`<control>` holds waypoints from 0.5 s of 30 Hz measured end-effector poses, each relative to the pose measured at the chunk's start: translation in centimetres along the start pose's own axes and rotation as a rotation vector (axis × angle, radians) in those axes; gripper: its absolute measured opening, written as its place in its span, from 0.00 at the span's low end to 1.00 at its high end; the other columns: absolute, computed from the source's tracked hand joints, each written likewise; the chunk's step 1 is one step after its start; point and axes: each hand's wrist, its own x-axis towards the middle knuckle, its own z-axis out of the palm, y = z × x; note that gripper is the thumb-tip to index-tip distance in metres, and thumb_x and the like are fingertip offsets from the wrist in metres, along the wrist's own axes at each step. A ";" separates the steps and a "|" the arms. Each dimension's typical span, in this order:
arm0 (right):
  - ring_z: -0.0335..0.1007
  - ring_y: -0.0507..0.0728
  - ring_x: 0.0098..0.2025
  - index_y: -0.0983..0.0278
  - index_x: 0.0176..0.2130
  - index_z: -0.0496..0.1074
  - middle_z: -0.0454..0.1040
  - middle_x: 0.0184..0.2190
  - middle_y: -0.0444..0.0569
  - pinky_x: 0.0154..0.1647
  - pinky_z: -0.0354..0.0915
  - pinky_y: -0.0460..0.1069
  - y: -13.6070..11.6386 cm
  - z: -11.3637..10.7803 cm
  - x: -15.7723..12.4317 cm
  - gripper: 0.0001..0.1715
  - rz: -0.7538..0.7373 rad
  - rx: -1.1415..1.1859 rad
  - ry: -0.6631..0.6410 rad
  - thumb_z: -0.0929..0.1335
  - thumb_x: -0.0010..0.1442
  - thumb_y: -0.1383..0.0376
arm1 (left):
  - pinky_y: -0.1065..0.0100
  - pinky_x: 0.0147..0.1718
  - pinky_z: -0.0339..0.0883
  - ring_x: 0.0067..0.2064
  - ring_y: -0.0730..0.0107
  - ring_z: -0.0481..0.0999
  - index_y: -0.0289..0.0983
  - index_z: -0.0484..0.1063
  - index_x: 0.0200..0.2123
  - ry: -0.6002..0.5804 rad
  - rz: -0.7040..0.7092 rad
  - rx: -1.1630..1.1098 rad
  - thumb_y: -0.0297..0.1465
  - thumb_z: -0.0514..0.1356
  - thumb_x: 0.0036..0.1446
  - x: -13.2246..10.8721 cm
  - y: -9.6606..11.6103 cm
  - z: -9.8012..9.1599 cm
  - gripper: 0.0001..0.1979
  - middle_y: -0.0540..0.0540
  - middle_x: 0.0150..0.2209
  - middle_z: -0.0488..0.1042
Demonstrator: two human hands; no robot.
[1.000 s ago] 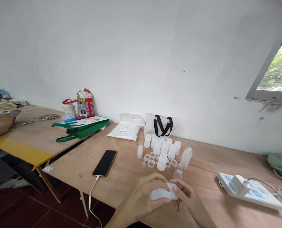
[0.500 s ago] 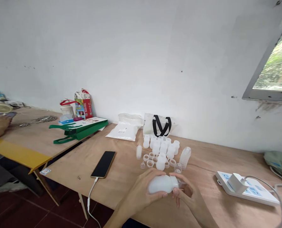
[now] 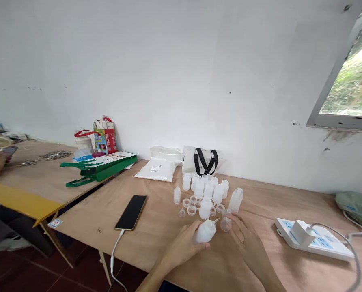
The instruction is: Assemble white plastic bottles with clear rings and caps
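My left hand point(image 3: 185, 243) is wrapped round a white translucent bottle point(image 3: 205, 232), tilted with its neck up and to the right; a thin pointed tip shows beside the neck. My right hand point(image 3: 243, 233) has its fingertips on a clear cup-shaped cap point(image 3: 226, 223). Just beyond the hands one white bottle point(image 3: 205, 209) stands upright, with clear rings point(image 3: 191, 210) lying around it. Several more white bottles point(image 3: 199, 189) stand in a group behind. A stack of clear caps point(image 3: 236, 200) leans at their right, and a smaller ribbed stack point(image 3: 177, 195) is at their left.
A black phone point(image 3: 131, 212) on a cable lies at the left. A power strip point(image 3: 315, 239) with a charger is at the right. A white plastic package point(image 3: 156, 169) and a bag with black handles point(image 3: 188, 160) stand by the wall. A green bag point(image 3: 108, 168) lies further left.
My right hand has come off the bottle and moved to the clear cap on its right. The bottle in my left hand now tilts, with its neck pointing more upward.
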 end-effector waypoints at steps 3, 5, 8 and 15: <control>0.59 0.67 0.69 0.49 0.61 0.71 0.67 0.66 0.46 0.59 0.68 0.63 2.5 0.1 0.2 0.25 -0.029 -0.155 -0.023 0.60 0.68 0.53 | 0.58 0.53 0.64 0.55 0.48 0.71 0.46 0.70 0.53 -0.021 0.010 0.006 0.40 0.68 0.55 0.1 -0.3 -0.1 0.23 0.46 0.52 0.76; 0.59 0.66 0.69 0.48 0.61 0.71 0.68 0.66 0.44 0.60 0.68 0.62 3.7 0.5 0.3 0.25 -0.044 -0.211 -0.045 0.60 0.69 0.54 | 0.57 0.53 0.64 0.55 0.48 0.71 0.44 0.69 0.53 -0.073 -0.007 0.014 0.40 0.68 0.55 0.1 -0.3 -0.1 0.23 0.46 0.52 0.76; 0.69 0.66 0.62 0.48 0.61 0.71 0.72 0.62 0.45 0.56 0.71 0.60 4.4 1.2 0.5 0.26 -0.002 -0.214 -0.080 0.61 0.67 0.53 | 0.56 0.54 0.64 0.55 0.50 0.71 0.43 0.65 0.57 -0.122 0.006 -0.012 0.43 0.65 0.59 0.1 -0.2 0.1 0.26 0.44 0.55 0.74; 0.75 0.66 0.56 0.55 0.61 0.70 0.74 0.60 0.51 0.54 0.71 0.60 3.1 1.3 0.6 0.30 0.047 -0.117 -0.099 0.61 0.65 0.49 | 0.56 0.54 0.64 0.56 0.49 0.72 0.45 0.69 0.56 -0.170 0.086 -0.004 0.43 0.67 0.58 -0.1 0.1 -0.3 0.24 0.46 0.55 0.75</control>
